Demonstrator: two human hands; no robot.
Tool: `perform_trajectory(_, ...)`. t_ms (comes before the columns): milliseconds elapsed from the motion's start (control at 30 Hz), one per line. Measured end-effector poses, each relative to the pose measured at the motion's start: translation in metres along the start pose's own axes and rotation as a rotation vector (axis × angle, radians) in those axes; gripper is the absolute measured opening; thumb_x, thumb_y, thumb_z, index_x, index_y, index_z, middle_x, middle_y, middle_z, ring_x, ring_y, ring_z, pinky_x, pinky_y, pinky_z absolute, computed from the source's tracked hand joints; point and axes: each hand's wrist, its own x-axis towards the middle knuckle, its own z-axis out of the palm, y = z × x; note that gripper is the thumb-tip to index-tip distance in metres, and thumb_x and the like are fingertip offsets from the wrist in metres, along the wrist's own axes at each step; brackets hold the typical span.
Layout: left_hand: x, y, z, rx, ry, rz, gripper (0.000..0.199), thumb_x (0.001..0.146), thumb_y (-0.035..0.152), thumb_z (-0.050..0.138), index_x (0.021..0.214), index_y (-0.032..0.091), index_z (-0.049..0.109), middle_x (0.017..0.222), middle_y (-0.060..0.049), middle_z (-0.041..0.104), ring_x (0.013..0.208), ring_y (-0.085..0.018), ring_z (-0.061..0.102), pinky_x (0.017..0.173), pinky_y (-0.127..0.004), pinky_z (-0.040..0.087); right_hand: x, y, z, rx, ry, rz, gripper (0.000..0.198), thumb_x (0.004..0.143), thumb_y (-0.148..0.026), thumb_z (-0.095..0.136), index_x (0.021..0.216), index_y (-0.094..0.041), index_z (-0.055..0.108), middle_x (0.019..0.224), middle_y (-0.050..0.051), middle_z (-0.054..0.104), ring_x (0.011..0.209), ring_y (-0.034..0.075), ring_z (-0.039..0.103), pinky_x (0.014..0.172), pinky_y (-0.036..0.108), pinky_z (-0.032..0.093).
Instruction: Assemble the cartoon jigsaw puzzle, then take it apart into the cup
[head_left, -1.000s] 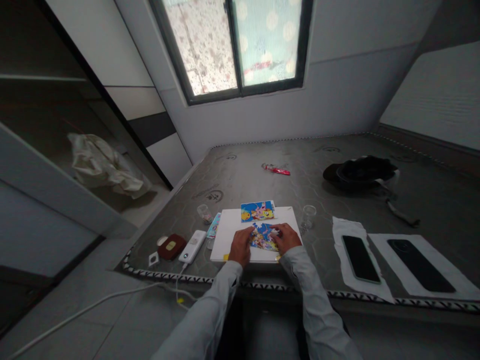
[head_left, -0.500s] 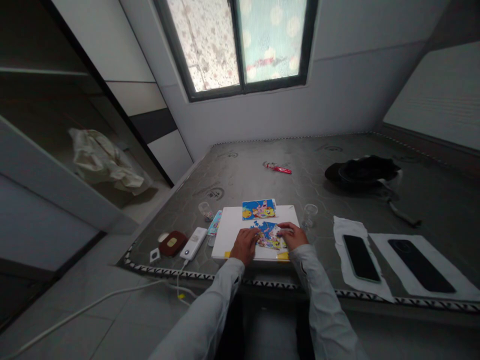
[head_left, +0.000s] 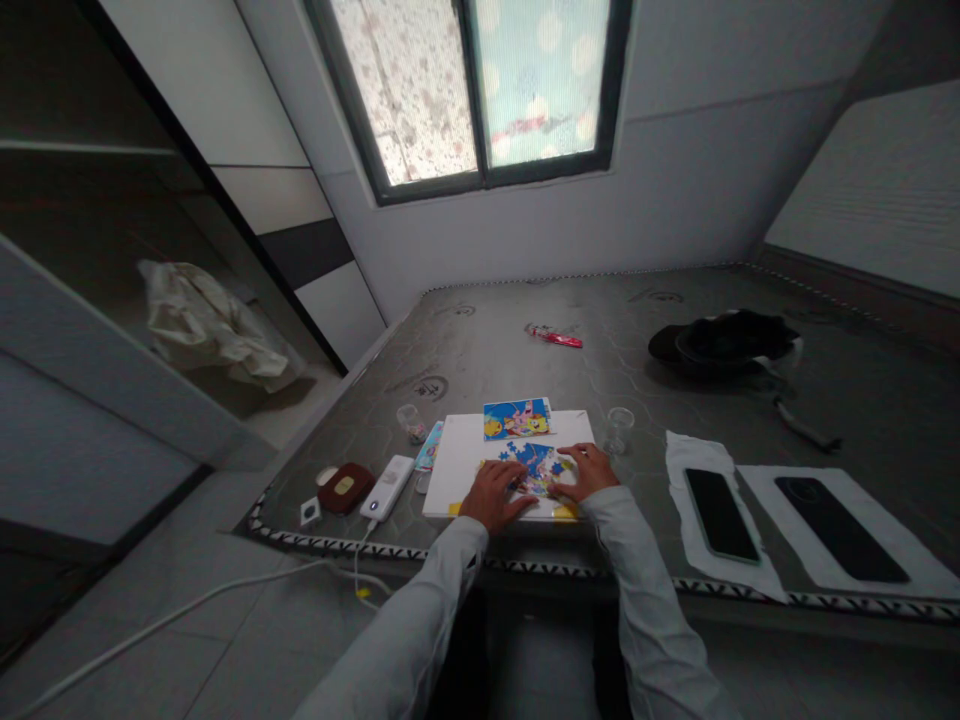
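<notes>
Stretched forward from the bottom of the view on two forearms in pale sleeves [head_left: 405, 632], slanting inward toward a white board [head_left: 459, 452] near the front edge of a grey patterned mat [head_left: 487, 345]. Flanking from both sides a partly joined jigsaw puzzle [head_left: 538, 460], flat on the board's nearer half, with a ragged outline at its upper left. Laid palm down at the puzzle's near left corner with the left hand [head_left: 493, 496], wrist roughly in line with the forearm. Bent at the fingers over the puzzle's left part, with the thumb splayed off to the right along the near edge; released rather than clenched, with a plain gap between thumb and forefinger. Set opposite with the right hand [head_left: 590, 472], angled inward from the wrist. Curved at thumb and forefinger into a loose arc by the puzzle's right edge, tips apart, likewise released. Cannot tell about pressure under either set of fingertips. Just beyond the puzzle, on the same board, showing a cartoon picture card [head_left: 516, 419]. Flanked outside the board by a clear cup [head_left: 619, 430] on the right and a white power bank [head_left: 388, 488] on the left.
</notes>
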Motion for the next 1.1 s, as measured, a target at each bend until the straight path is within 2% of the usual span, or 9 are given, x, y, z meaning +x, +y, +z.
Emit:
perform_trajectory(67,0.0003,-0.0016,0.0006,-0.005,-0.011,0.008,0.058,0.073,0.052,0.078,0.122,0.023,0.066,0.119,-0.01,0.07,0.11,-0.025,0.061,0.098,-0.045,0.051,-0.0031,-0.0004,0.0031,-0.055,-0.018,0.01,0.077,0.033,-0.027,0.094,0.106,-0.025,0.073,0.115,0.01,0.055,0.113,0.033,0.052,0.101,0.05,0.042)
perform_trajectory(100,0.0004,-0.0027,0.0013,-0.006,-0.014,0.008,0.059,0.072,0.052,0.079,0.122,0.023,0.066,0.12,-0.01,0.069,0.109,-0.026,0.061,0.098,-0.046,0.051,-0.0043,-0.0004,0.0049,-0.076,-0.027,0.014,0.077,0.031,-0.026,0.094,0.105,-0.025,0.073,0.115,0.01,0.054,0.112,0.033,0.052,0.1,0.05,0.042)
perform_trajectory(367,0.0012,-0.0062,0.0054,-0.001,-0.022,-0.002,0.045,0.075,0.043,0.079,0.115,0.024,0.072,0.118,-0.009,0.071,0.108,-0.025,0.062,0.096,-0.045,0.052,-0.0032,-0.0008,0.0074,-0.141,-0.087,-0.006,0.055,0.051,-0.024,0.088,0.103,-0.023,0.07,0.11,0.007,0.052,0.103,0.023,0.057,0.097,0.039,0.047)
perform_trajectory(800,0.0018,-0.0053,0.0059,-0.002,-0.033,-0.018,0.04,0.077,0.042,0.078,0.114,0.026,0.073,0.117,-0.008,0.071,0.107,-0.025,0.062,0.096,-0.046,0.052,-0.0024,-0.0039,0.0033,-0.148,-0.137,-0.074,0.049,0.056,-0.02,0.084,0.101,-0.022,0.064,0.101,0.002,0.056,0.094,0.019,0.059,0.087,0.035,0.049)
perform_trajectory(967,0.0016,-0.004,0.0048,-0.002,-0.03,-0.03,0.037,0.079,0.043,0.076,0.112,0.027,0.074,0.117,-0.008,0.071,0.108,-0.025,0.062,0.095,-0.048,0.052,-0.0013,0.0,0.0047,-0.143,-0.162,-0.083,0.05,0.061,-0.024,0.083,0.108,-0.017,0.065,0.107,0.005,0.057,0.096,0.019,0.059,0.088,0.039,0.05)
perform_trajectory(1100,0.0017,-0.004,0.0047,0.005,-0.027,-0.03,0.035,0.079,0.042,0.076,0.11,0.027,0.075,0.118,-0.008,0.071,0.108,-0.025,0.062,0.096,-0.047,0.052,-0.0016,0.0015,0.006,-0.134,-0.164,-0.085,0.045,0.062,-0.023,0.083,0.104,-0.018,0.067,0.108,0.005,0.057,0.095,0.018,0.061,0.09,0.038,0.051)
